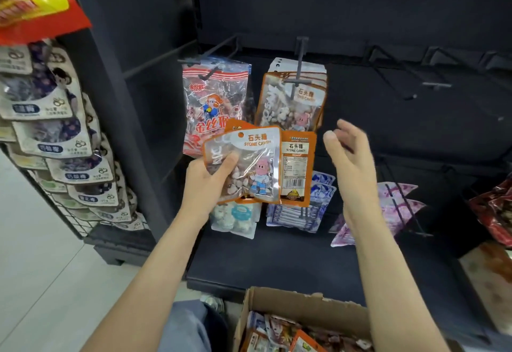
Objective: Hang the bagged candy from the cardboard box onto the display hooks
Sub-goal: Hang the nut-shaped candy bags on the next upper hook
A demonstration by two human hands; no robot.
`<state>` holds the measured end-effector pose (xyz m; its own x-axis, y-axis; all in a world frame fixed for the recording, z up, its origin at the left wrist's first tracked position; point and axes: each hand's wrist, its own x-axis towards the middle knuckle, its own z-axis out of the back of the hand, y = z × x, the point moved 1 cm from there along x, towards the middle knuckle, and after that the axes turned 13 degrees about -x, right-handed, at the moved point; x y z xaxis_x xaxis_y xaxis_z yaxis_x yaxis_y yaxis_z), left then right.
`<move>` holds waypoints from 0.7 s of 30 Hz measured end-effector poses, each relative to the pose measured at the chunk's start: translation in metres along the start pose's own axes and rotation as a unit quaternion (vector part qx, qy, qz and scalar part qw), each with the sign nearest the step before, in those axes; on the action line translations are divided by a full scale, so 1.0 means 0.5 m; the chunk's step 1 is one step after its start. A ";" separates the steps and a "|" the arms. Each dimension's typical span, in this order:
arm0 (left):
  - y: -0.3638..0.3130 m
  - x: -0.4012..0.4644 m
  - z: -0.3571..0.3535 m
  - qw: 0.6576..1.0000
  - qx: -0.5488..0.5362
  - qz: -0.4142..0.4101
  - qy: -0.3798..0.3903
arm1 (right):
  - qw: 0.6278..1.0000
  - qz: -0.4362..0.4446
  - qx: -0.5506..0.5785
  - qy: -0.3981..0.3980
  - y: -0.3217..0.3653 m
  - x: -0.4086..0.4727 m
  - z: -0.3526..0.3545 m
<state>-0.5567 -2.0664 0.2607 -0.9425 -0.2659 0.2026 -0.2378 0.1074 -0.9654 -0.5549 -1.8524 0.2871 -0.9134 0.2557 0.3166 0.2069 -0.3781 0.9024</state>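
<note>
The left hand [210,177] is gripping a few stone candy bags [249,163] below the hook [297,74], where several are hanging; the right hand [350,146] is hovering released (blurred). More bags are filling the cardboard box [304,307].

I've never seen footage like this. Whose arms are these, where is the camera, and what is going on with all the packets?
There is no machine: a person wears a camera on the head, looking down at their own arms. The left hand holds a few orange Stone Candy bags. The right hand is open and holds nothing. Ahead is a dark display rack; matching bags hang on one hook, beside a red-and-white bag. Below, a cardboard box holds more candy.
</note>
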 end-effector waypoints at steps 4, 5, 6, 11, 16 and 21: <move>0.012 -0.016 -0.048 0.998 -0.046 0.030 0.029 | 0.974 -0.110 0.115 0.161 -0.009 -0.042 0.005; 0.015 -0.019 -0.058 0.998 -0.049 0.033 0.034 | 0.972 -0.110 0.125 0.166 -0.009 -0.046 0.005; 0.018 -0.022 -0.067 0.997 -0.052 0.037 0.036 | 0.974 -0.103 0.122 0.158 -0.010 -0.049 0.006; 0.030 -0.040 -0.113 0.995 -0.035 0.067 0.070 | 0.988 -0.073 0.058 0.121 -0.024 -0.052 0.002; 0.035 -0.050 -0.148 0.996 -0.039 0.060 0.059 | 0.991 -0.030 0.113 0.068 -0.040 -0.067 -0.002; 0.034 -0.061 -0.167 0.991 -0.054 0.100 0.072 | 0.997 -0.043 0.052 -0.026 -0.084 -0.058 0.002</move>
<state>-0.5515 -1.9762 0.2519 -0.9952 -0.0902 0.0386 -0.0600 0.2480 -0.9669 -0.5368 -1.8429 0.2402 -0.9108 0.3299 0.2483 0.1656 -0.2588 0.9516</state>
